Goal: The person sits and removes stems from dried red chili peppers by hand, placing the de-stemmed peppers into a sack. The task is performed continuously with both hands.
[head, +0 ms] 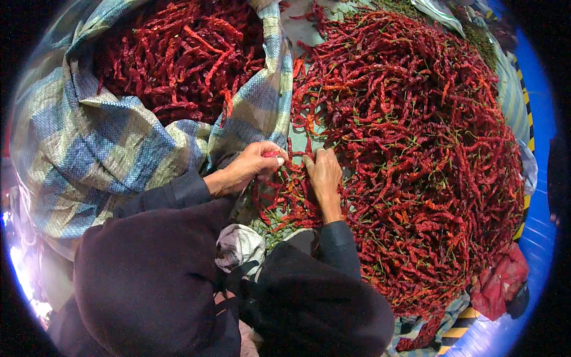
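My left hand (255,161) pinches a dried red chilli (271,154) between thumb and fingers, just in front of a checked woven sack (134,145). Dried red chillies (187,60) fill the sack's open mouth. Close by on the right, my right hand (324,173) reaches down among loose chillies (292,196) with its fingers bent. Its fingertips are partly hidden, so whether they grip a chilli is unclear. A large heap of dried red chillies (415,116), many with pale green stems, spreads to the right of that hand.
Loose green stems (275,227) lie near my knees, beside a crumpled pale cloth (241,247). Striped woven sheeting (513,102) edges the heap. Beyond it run yellow-and-black tape (530,129) and a blue surface (537,187). A red bag or cloth (502,281) lies at the lower right.
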The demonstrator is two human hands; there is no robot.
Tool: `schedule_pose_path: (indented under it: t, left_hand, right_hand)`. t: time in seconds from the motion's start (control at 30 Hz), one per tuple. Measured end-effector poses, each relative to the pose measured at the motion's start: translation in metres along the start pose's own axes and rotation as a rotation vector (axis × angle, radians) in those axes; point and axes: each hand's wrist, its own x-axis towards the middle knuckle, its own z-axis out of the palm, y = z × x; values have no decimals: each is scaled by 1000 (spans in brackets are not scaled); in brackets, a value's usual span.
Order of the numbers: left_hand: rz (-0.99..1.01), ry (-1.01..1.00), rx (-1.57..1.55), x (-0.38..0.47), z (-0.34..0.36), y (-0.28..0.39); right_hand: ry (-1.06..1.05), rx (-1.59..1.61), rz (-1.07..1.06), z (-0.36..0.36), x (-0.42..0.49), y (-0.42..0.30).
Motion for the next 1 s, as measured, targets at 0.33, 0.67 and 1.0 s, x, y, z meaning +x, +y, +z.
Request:
schedule_pose_path:
  t: [0.33,0.67,1.0]
  left_hand:
    - [315,-140,327,15,19,7]
    - [61,-158,-447,18,7,8]
    - [151,-50,-301,10,14,15]
  right_hand:
    - [233,353,-234,-40,-27,-36]
    - [2,1296,392,-41,-46,-7]
    - [-267,856,205,-51,-51,-43]
